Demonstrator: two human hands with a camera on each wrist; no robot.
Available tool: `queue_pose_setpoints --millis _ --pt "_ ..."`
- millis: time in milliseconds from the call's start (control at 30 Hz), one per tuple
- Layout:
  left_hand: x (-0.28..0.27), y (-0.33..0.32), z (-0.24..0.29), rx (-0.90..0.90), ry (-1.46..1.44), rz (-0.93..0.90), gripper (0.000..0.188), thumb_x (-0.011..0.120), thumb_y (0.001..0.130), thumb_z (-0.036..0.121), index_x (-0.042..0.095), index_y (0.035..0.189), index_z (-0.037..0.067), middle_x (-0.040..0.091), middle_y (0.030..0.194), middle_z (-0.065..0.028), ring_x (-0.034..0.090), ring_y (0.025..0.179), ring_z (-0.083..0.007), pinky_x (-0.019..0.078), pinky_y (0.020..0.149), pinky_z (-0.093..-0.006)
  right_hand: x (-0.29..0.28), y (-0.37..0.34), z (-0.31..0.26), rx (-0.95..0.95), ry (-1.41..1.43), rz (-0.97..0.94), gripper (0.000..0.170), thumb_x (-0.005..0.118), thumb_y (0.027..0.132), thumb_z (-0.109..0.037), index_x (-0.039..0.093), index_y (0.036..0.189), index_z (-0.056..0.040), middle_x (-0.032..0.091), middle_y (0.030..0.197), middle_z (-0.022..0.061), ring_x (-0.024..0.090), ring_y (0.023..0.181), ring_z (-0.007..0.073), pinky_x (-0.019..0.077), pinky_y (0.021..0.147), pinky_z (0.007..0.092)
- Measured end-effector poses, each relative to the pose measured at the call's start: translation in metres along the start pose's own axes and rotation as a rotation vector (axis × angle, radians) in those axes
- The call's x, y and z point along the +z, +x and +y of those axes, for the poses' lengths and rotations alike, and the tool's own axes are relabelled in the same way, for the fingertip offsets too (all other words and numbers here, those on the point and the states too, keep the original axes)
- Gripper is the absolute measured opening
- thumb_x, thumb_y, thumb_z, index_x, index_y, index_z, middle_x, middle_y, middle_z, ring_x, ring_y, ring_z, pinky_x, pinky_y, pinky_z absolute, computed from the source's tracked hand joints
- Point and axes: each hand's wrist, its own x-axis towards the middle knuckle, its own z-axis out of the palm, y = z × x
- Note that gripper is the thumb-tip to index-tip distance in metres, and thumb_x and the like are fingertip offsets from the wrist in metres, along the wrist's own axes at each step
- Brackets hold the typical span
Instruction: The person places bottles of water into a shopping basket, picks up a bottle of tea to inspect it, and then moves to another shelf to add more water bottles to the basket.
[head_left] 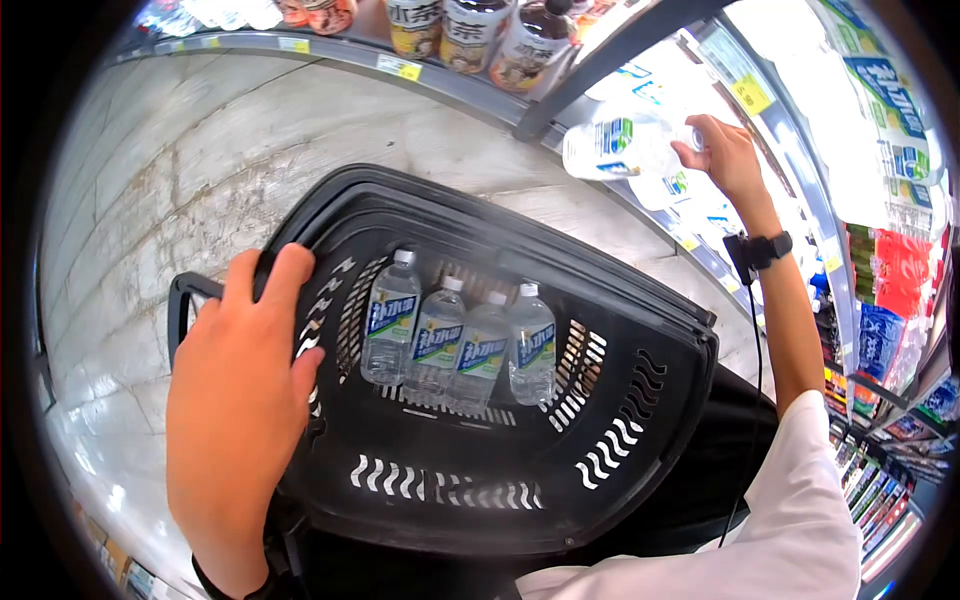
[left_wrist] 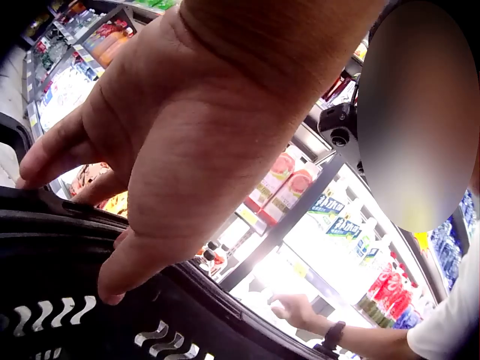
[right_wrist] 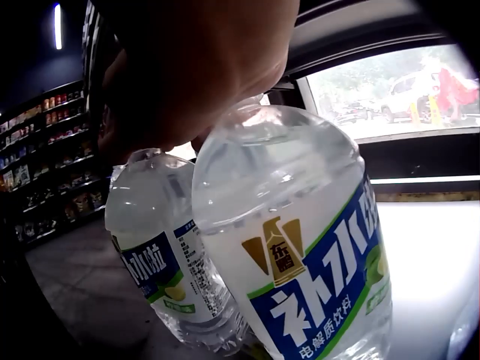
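My left hand (head_left: pixel 240 370) grips the rim of a black shopping basket (head_left: pixel 600 270), with the fingers over the outer side and the thumb inside. In the left wrist view the same hand (left_wrist: pixel 202 142) straddles that rim. Several clear drink bottles (head_left: pixel 393 320) with blue, white and green labels stand in the basket. At the lit shelf, my right hand (head_left: pixel 730 160) pinches a similar bottle (head_left: pixel 612 148) by its neck, bottom pointing left. In the right wrist view, a bottle (right_wrist: pixel 161 247) hangs below the fingers and a larger-looking bottle (right_wrist: pixel 292 225) overlaps it; I cannot tell whether both are held.
Shelf edges with price tags (head_left: pixel 400 67) run along the back and right. Dark tea bottles (head_left: pixel 470 35) stand on the back shelf. Red packs (head_left: pixel 903 270) sit farther right. Pale floor (head_left: pixel 130 200) lies left of the basket. A cable (head_left: pixel 757 370) trails from the right wrist.
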Motion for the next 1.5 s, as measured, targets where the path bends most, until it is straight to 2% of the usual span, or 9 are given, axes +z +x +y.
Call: queue_pose_setpoints --millis 400,600,733,900,1033,1200,1333,1467,1500 --pt "0.005 -0.021 -0.025 0.075 -0.111 0.092 0.050 0.070 0.078 0.007 0.049 0.124 0.011 0.053 0.124 -0.0181 0.060 0.099 -0.0396 0.0490 0.085 -0.0457 -0.068 0.044 -0.088 -0.141 -0.029 0.172 0.036 0.080 0.073 -0.033 0.062 0.088 -0.0055 0.056 0.064 0.0071 0.056 0.051 0.0195 0.0447 0.050 0.0290" --pt "0.010 -0.027 -0.039 0.175 -0.053 0.154 0.036 0.071 0.080 0.013 0.053 0.110 0.004 0.057 0.106 -0.0187 0.063 0.088 -0.0383 0.0509 0.077 -0.0455 -0.128 0.055 -0.119 -0.112 -0.060 0.272 0.032 0.083 0.071 -0.025 0.064 0.087 -0.0047 0.054 0.061 0.0047 0.052 0.049 0.0147 0.0416 0.046 0.0273" --pt "0.008 -0.041 -0.039 0.289 -0.151 0.340 0.031 0.069 0.081 0.013 0.052 0.106 0.002 0.061 0.095 -0.0170 0.064 0.087 -0.0360 0.0513 0.076 -0.0452 -0.174 0.051 -0.126 -0.124 -0.229 0.367 0.026 0.080 0.074 -0.021 0.068 0.091 -0.0064 0.049 0.058 0.0021 0.046 0.047 0.0100 0.0370 0.045 0.0248" --pt "-0.010 -0.053 -0.055 0.256 -0.187 0.248 0.030 0.063 0.086 0.017 0.053 0.110 0.002 0.063 0.102 -0.0200 0.061 0.097 -0.0393 0.0504 0.081 -0.0454 -0.255 0.029 -0.168 -0.130 -0.206 0.371 0.028 0.074 0.085 -0.027 0.068 0.097 -0.0014 0.046 0.058 -0.0030 0.036 0.050 0.0029 0.0233 0.045 0.0207" --pt "-0.008 -0.050 -0.069 0.287 -0.222 0.279 0.029 0.063 0.087 0.016 0.054 0.111 0.003 0.063 0.105 -0.0217 0.060 0.100 -0.0400 0.0487 0.084 -0.0461 -0.298 0.012 -0.215 -0.231 -0.188 0.294 0.032 0.065 0.092 -0.033 0.066 0.095 -0.0016 0.063 0.071 0.0035 0.056 0.057 0.0045 0.0331 0.050 0.0149" --pt "-0.008 -0.056 -0.072 0.297 -0.259 0.249 0.030 0.064 0.087 0.018 0.054 0.111 0.002 0.064 0.105 -0.0217 0.060 0.101 -0.0400 0.0485 0.085 -0.0462 -0.261 -0.002 -0.278 -0.146 0.008 0.244 0.051 0.063 0.084 -0.052 0.065 0.088 -0.0014 0.055 0.061 0.0039 0.053 0.050 0.0142 0.0390 0.045 0.0258" --pt "-0.006 -0.063 -0.079 0.302 -0.250 0.260 0.033 0.065 0.086 0.020 0.055 0.112 0.002 0.064 0.105 -0.0203 0.060 0.102 -0.0391 0.0488 0.084 -0.0462 -0.207 -0.002 -0.322 -0.478 0.281 0.004 0.038 0.079 0.072 -0.033 0.062 0.082 -0.0004 0.046 0.057 0.0040 0.050 0.047 0.0183 0.0404 0.044 0.0288" --pt "-0.010 -0.085 -0.085 0.208 -0.269 0.162 0.033 0.064 0.087 0.021 0.054 0.114 0.004 0.064 0.104 -0.0191 0.060 0.103 -0.0372 0.0493 0.083 -0.0457 -0.142 -0.007 -0.346 -0.552 0.419 0.047 0.039 0.081 0.070 -0.029 0.058 0.079 0.0012 0.043 0.059 0.0018 0.045 0.044 0.0170 0.0388 0.042 0.0271" --pt "0.002 -0.085 -0.091 0.246 -0.195 0.278 0.034 0.064 0.087 0.021 0.054 0.115 0.005 0.064 0.105 -0.0188 0.060 0.103 -0.0363 0.0495 0.083 -0.0452 -0.125 -0.003 -0.348 -0.569 0.437 0.034 0.036 0.080 0.071 -0.027 0.058 0.079 0.0005 0.041 0.059 0.0015 0.045 0.044 0.0171 0.0385 0.041 0.0271"
